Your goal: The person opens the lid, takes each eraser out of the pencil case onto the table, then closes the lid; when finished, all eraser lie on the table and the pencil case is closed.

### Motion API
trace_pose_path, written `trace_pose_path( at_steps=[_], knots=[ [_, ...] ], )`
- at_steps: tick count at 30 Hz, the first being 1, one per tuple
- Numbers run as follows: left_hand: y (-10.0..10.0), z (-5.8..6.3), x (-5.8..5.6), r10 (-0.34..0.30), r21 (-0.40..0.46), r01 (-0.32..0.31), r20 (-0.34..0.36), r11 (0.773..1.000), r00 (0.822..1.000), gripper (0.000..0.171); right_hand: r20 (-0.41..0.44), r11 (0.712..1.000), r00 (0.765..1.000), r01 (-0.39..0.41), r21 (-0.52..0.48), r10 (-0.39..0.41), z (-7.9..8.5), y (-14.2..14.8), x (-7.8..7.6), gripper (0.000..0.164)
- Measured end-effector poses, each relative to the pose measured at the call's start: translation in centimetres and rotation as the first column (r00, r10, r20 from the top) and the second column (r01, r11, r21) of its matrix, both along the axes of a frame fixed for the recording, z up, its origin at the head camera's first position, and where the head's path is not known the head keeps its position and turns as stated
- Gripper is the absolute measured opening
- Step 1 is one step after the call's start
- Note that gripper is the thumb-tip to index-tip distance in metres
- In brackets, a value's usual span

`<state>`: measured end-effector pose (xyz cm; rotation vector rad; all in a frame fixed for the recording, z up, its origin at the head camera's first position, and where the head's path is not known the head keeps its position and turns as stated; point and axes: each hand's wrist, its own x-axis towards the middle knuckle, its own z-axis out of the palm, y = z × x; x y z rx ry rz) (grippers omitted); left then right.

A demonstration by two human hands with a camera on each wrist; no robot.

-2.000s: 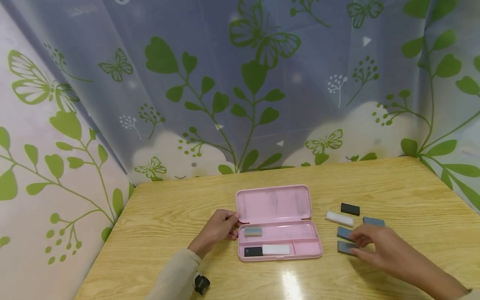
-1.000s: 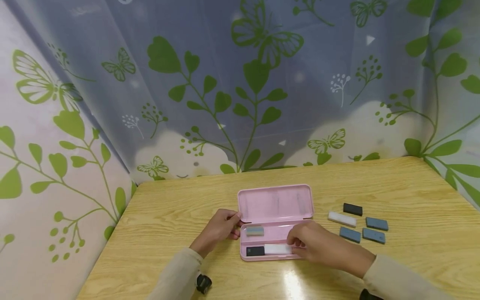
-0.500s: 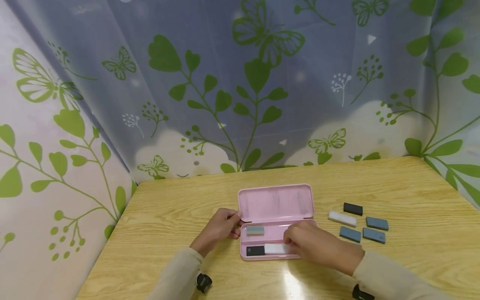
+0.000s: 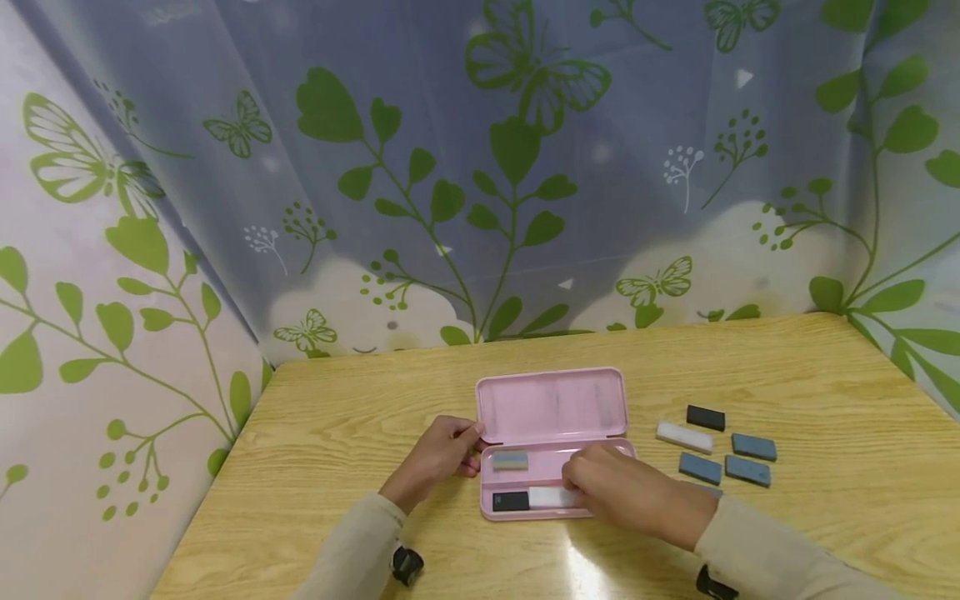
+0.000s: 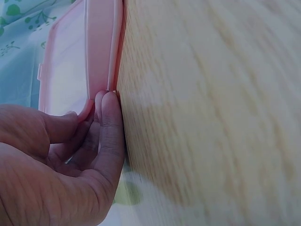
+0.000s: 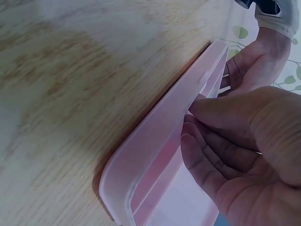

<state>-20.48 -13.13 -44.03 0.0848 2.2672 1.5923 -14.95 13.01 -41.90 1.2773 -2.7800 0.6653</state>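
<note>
A pink pencil case [image 4: 551, 406] lies with its lid folded back on the wooden table. My left hand [image 4: 442, 454] grips its left end near the hinge; in the left wrist view, thumb and fingers [image 5: 111, 106] hold the lid corner and case edge. My right hand [image 4: 626, 487] reaches into the front compartment, fingers curled at the right end of a white block [image 4: 549, 497]. A black block [image 4: 510, 502] sits against that block's left end. In the right wrist view, thumb and fingertips [image 6: 190, 141] bend over the front wall; I cannot tell whether they pinch anything.
A grey-blue block [image 4: 510, 461] lies in the back compartment. Right of the case are a black block [image 4: 706, 417], a white block [image 4: 684, 437] and several grey-blue blocks [image 4: 753, 447], one partly behind the right forearm. A printed curtain [image 4: 420, 208] hangs behind the table.
My right hand has left the loose blocks on the right and come into the case's front compartment, then shifted slightly left there. The left hand keeps its hold on the case.
</note>
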Motion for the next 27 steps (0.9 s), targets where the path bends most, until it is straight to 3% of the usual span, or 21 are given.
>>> trace_pose_path(
  at_steps=[12,27],
  knots=[
    [0.0,0.0,0.0,0.008,0.011,-0.008,-0.001,1.0,1.0,0.028,-0.014,1.0,1.0,-0.004,0.015,0.004,0.2,0.7,0.1,0.018],
    [0.1,0.1,0.1,0.018,-0.001,-0.018,0.014,1.0,1.0,0.029,-0.041,1.0,0.999,0.002,-0.005,-0.003,0.5,1.5,0.4,0.018]
  ],
)
